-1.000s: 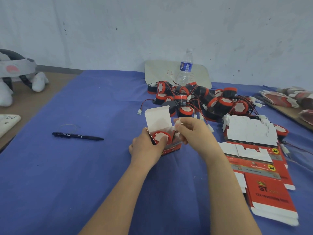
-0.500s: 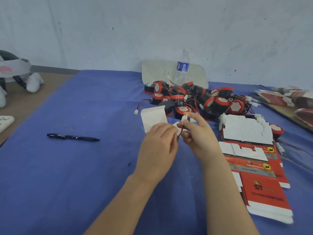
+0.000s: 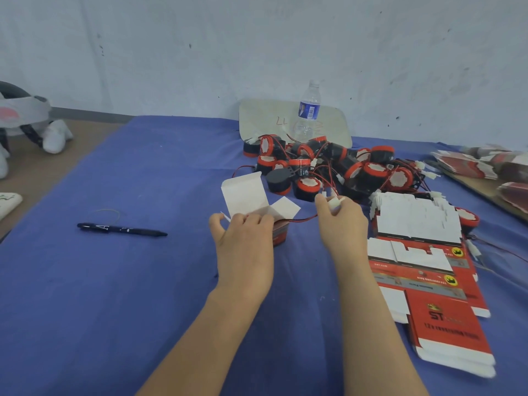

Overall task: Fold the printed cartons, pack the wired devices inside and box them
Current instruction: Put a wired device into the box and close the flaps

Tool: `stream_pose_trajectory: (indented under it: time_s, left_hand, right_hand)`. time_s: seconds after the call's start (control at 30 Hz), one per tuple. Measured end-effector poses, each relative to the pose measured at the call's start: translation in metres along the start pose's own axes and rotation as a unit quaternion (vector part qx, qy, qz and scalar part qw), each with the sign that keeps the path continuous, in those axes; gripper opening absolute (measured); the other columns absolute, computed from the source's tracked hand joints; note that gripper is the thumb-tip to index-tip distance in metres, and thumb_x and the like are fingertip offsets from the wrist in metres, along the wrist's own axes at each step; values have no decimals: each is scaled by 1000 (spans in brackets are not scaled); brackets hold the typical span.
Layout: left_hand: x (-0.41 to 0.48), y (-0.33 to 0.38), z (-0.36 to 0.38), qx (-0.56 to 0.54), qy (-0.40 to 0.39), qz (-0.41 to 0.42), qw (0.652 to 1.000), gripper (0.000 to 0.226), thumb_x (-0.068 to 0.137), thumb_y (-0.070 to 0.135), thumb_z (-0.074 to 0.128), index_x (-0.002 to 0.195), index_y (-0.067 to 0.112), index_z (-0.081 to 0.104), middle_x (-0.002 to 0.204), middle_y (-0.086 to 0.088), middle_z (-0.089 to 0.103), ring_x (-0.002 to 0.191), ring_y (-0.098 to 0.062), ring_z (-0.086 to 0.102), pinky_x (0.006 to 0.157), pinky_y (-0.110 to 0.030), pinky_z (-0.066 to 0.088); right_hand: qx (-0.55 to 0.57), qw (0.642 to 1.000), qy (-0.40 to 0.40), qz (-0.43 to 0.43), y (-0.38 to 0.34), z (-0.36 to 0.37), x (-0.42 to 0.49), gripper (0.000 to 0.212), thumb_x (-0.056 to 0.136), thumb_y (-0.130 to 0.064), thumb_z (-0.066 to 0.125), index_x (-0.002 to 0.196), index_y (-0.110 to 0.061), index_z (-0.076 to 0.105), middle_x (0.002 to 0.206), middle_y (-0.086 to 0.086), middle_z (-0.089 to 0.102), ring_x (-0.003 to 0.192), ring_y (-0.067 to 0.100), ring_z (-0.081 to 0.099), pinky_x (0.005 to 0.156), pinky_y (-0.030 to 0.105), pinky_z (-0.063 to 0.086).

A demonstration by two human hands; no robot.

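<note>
A small red printed carton (image 3: pixel 281 234) stands on the blue cloth with its white lid flap (image 3: pixel 245 195) raised and a side flap open. My left hand (image 3: pixel 243 241) covers its top and grips it. A red and black wire (image 3: pixel 300 219) runs out of the carton to my right hand (image 3: pixel 341 221), which pinches the white connector (image 3: pixel 334 202) at the wire's end. The device inside the carton is hidden by my left hand. Behind lies a heap of black and red wired devices (image 3: pixel 337 168).
Flat red cartons (image 3: pixel 434 292) lie stacked at the right, with a white-side-up stack (image 3: pixel 414 218) behind them. A black pen (image 3: pixel 121 229) lies at the left. A water bottle (image 3: pixel 308 110) stands before a beige board at the wall. More flat cartons (image 3: pixel 483 165) sit far right.
My left hand moved from the carton's side onto its top, hiding the device. My right hand drew the wire's connector out to the right, away from the carton.
</note>
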State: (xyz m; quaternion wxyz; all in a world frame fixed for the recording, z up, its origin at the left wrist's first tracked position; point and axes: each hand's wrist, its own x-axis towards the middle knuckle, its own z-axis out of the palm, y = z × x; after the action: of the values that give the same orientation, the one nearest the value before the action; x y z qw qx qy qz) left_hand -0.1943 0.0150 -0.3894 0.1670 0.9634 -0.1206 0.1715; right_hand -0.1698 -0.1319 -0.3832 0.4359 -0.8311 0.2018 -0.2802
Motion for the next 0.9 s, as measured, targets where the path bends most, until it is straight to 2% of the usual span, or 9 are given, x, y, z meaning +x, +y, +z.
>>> stream_pose_trajectory:
  time_s: [0.07,0.13,0.23,0.33,0.43,0.53,0.63,0.77,0.9]
  left_hand:
    - [2,-7,-2,10,2,-3,1000,43,57,2,17,85,24,40,89,8,54,98,-16,47,100,-40,5]
    - [6,-13,-2,28,18,-1,999,43,60,-3,24,85,23,48,78,9,45,99,-15,47,100,-39,2]
    - [10,-12,2,25,18,10,999,30,76,-5,37,86,22,45,85,6,53,97,-18,51,106,-33,10]
    - [9,-10,7,11,20,39,999,22,90,9,42,103,24,51,110,6,60,103,-17,53,109,-32,13]
    - [7,-12,13,34,10,51,998,37,95,21,42,131,29,46,129,5,46,121,-16,43,105,-36,4]
    - [3,-10,14,39,-6,49,998,40,95,26,40,136,29,42,133,4,39,128,-16,36,108,-42,-11]
    - [2,-6,12,31,1,36,999,36,96,28,39,130,25,48,127,4,47,122,-15,43,112,-49,-19]
    - [4,-8,14,24,6,20,999,30,97,32,38,120,24,55,119,4,51,117,-14,47,113,-46,-17]
    - [5,-8,18,-15,33,12,999,28,97,34,43,124,28,47,124,7,49,118,-14,45,110,-43,-8]
  right_hand:
    - [10,1000,-16,-7,0,0,0,22,95,-26,54,86,-7,59,74,6,57,67,17,48,55,24,39]
    - [52,999,-15,-10,-3,1,-2,7,94,-21,57,92,-14,55,76,1,57,65,11,48,49,15,40]
    - [118,993,7,-16,-8,4,-6,12,93,-17,59,97,-21,49,76,0,60,60,9,53,45,5,40]
    - [172,984,-9,-44,-14,9,-11,14,94,-16,59,100,-25,50,76,-6,63,58,-1,61,52,7,46]
    - [185,974,-95,-94,-18,16,-15,16,94,-13,55,101,-27,54,86,-11,64,78,7,63,68,13,48]
    - [186,956,-198,-113,-18,19,-19,18,94,-15,54,90,-31,59,93,-8,68,91,11,63,76,16,49]
    - [217,938,-250,-100,-16,15,-18,16,95,-16,54,92,-29,63,91,-8,71,90,9,66,81,25,54]
    - [317,909,-263,-60,-15,12,-16,18,98,-21,51,103,-16,68,89,-1,73,80,9,65,73,21,52]
    - [361,893,-268,-14,-17,14,-17,25,100,-27,47,108,-17,68,98,1,73,83,12,64,73,20,52]
